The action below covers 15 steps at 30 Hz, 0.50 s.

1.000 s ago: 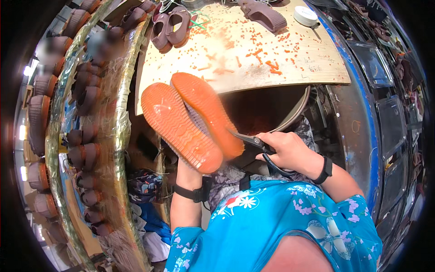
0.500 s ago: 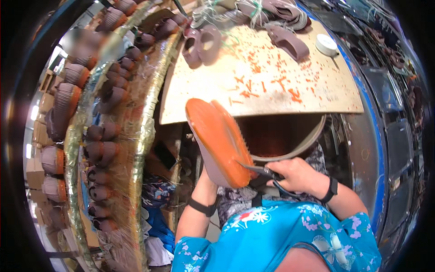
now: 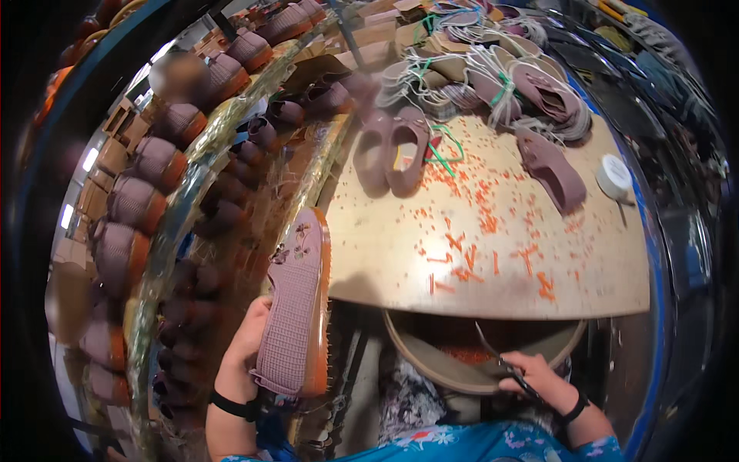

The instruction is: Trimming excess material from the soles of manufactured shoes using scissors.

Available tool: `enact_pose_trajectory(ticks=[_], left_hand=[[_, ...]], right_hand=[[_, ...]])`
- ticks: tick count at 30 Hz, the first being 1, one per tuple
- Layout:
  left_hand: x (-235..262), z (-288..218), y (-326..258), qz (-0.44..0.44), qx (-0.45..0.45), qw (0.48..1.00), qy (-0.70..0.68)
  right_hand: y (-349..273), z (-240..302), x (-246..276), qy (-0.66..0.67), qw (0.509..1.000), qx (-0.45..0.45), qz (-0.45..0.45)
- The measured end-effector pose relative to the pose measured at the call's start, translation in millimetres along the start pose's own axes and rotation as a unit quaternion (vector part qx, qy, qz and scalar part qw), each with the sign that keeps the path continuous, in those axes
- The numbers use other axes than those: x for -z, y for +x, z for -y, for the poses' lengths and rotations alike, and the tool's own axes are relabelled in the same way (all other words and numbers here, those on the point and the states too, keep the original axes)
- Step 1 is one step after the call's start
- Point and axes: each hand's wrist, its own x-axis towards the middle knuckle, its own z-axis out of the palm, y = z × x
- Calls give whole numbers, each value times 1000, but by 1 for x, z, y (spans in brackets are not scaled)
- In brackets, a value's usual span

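The left hand point(image 3: 245, 350) is clamped on a mauve knit shoe point(image 3: 296, 304), toe toward twelve o'clock. At four o'clock from it, the right hand point(image 3: 535, 379) is closed around dark scissors point(image 3: 500, 360) above a round basin point(image 3: 431, 362).

Brown cardboard boxes point(image 3: 92, 185) — stacked far left, beyond the shoe racks point(image 3: 154, 200)

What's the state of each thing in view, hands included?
left hand: gripping a mauve knit shoe by its heel, held on edge, orange sole facing right
right hand: closed on scissors, blades over the basin
round basin: under the table edge, orange trimmings inside
wooden table: littered with orange scraps
pair of shoes: lying side by side, openings up
white lid: flat on the table
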Motion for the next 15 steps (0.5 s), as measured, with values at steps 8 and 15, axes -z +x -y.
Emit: enact_pose_trajectory(ticks=[8,15], left_hand=[[-12,-73,184,-160,-40,974,157],[65,-122,315,-310,-129,907,253]], right_hand=[[72,14,61,85,985,-143,46],[78,63,61,179,950,-257,-7]])
